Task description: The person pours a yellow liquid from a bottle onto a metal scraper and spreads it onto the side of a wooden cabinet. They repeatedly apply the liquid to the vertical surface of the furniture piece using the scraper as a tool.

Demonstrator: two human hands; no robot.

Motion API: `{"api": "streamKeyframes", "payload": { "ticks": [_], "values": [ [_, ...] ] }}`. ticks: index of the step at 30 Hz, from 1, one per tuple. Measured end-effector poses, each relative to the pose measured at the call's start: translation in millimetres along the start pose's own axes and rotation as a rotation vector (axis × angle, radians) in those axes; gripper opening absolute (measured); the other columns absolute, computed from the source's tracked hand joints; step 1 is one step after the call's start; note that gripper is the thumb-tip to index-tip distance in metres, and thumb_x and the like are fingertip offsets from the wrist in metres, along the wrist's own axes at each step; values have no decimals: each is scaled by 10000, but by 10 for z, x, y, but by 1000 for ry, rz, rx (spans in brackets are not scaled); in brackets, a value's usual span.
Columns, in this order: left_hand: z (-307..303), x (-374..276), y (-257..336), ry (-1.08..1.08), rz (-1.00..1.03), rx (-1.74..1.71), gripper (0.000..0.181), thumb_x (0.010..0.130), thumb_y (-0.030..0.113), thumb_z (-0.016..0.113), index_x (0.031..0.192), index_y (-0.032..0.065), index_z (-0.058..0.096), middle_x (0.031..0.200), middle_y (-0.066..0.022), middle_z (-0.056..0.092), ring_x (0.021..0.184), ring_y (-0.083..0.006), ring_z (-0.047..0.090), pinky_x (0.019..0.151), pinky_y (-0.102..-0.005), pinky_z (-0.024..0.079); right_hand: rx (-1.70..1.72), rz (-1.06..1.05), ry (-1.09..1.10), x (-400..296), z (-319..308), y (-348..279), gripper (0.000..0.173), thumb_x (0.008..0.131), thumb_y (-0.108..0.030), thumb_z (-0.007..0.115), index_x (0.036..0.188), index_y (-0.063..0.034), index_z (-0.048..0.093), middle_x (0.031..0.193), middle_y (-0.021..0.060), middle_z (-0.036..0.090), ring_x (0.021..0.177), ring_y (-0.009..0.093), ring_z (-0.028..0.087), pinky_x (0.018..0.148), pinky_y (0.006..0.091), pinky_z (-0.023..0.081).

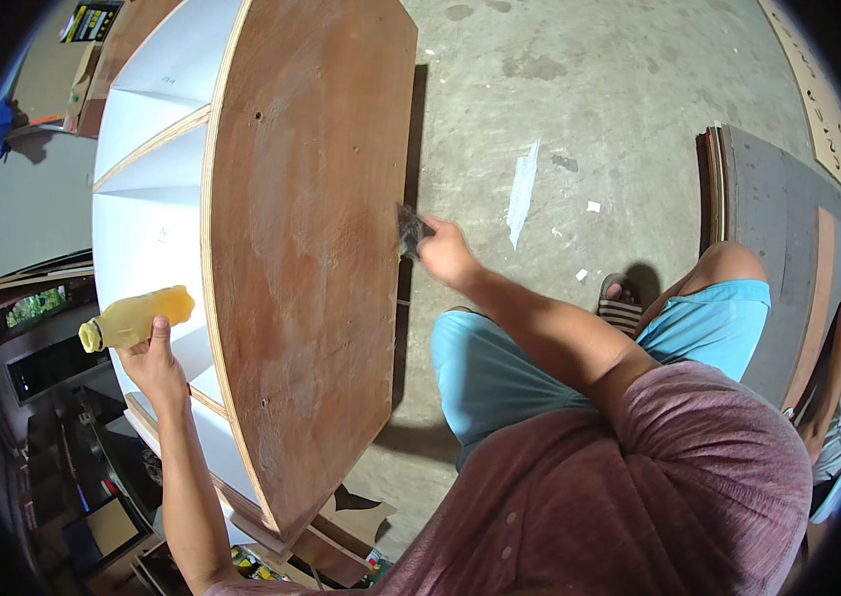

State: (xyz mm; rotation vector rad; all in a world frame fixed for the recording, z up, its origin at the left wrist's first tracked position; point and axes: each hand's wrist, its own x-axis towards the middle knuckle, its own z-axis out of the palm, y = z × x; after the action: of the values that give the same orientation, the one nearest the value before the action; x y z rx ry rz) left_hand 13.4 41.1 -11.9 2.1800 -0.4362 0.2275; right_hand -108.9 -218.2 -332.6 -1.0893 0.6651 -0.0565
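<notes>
A plywood cabinet fills the middle left, its brown side panel [308, 223] facing me and its white-lined compartments [159, 231] opening to the left. Pale smears and a few small holes mark the brown face. My left hand [156, 361] grips a plastic bottle [138, 313] holding yellowish stuff, lying almost level in front of the white interior. In my right hand [446, 249] is a dark, flat scraper-like tool [413, 232], blurred, at the panel's right edge. Whether the tool touches that edge I cannot tell.
Flat boards [763, 194] are stacked on the right of the concrete floor [510, 104]. A pale streak [523, 194] and paper scraps mark the floor. Another person's arm [834, 380] shows at the far right. Wood offcuts [331, 551] lie below the cabinet.
</notes>
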Motion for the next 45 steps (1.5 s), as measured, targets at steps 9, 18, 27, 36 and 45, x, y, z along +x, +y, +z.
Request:
{"api": "streamKeyframes", "payload": {
  "ticks": [9,18,27,36,45],
  "values": [
    [54,66,53,-15,15,59,432,917,70,656,1281,-26,446,1226,-107,559,1139,-193,537,1008,-324,406,-233,-154,156,725,139,24,494,820,0,453,1304,-22,552,1112,243,646,1065,359,612,906,391,481],
    [-20,-16,-18,7,-9,15,428,918,80,660,1277,-22,451,1227,-109,563,1131,-196,546,1012,-332,407,-170,-66,-84,-59,-62,-77,563,824,11,420,1382,-35,477,992,240,677,828,320,672,745,364,514],
    [-3,20,-26,-13,16,43,437,907,87,678,1267,-23,455,1216,-111,569,1125,-195,548,1007,-329,415,-350,-353,136,-41,603,-143,601,811,3,486,1408,-42,433,1248,210,486,1116,395,519,931,438,458],
    [-2,57,25,-25,-6,52,429,908,53,663,1274,-26,453,1227,-118,567,1137,-201,552,1017,-336,425,-281,-484,33,-493,128,188,568,796,39,428,1346,-61,526,1165,193,579,1038,293,591,878,379,476],
    [23,103,6,-22,37,71,409,915,93,671,1259,-23,485,1224,-107,578,1127,-197,549,1007,-337,411,-303,-412,218,-77,500,142,608,795,41,432,1393,-64,475,1282,229,535,1130,395,534,971,392,439]
  ]
}}
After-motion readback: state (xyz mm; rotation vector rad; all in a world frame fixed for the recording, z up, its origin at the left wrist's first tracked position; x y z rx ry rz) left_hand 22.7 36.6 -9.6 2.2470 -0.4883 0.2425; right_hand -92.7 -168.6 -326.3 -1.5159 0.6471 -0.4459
